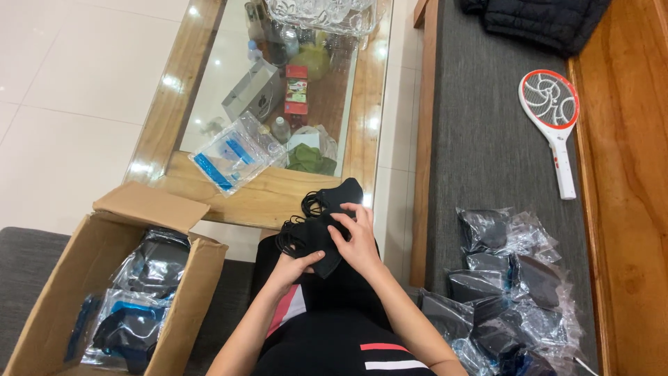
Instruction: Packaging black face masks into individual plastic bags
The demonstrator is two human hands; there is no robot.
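A stack of black face masks (pixel 321 221) with black ear loops rests in both of my hands above my lap. My left hand (pixel 292 267) grips the stack from below, thumb on its lower edge. My right hand (pixel 358 240) lies over the stack's right side, fingers curled onto the top mask. One mask (pixel 344 191) sticks up at the far end of the stack, over the table's near edge.
An open cardboard box (pixel 76 278) with bagged masks stands at my left. Several clear bags of dark masks (pixel 504 278) lie on the grey bench cushion at my right, beyond them a red and white racket-shaped swatter (pixel 553 115). A glass-topped wooden table (pixel 271 195) carries an empty clear bag (pixel 233 153).
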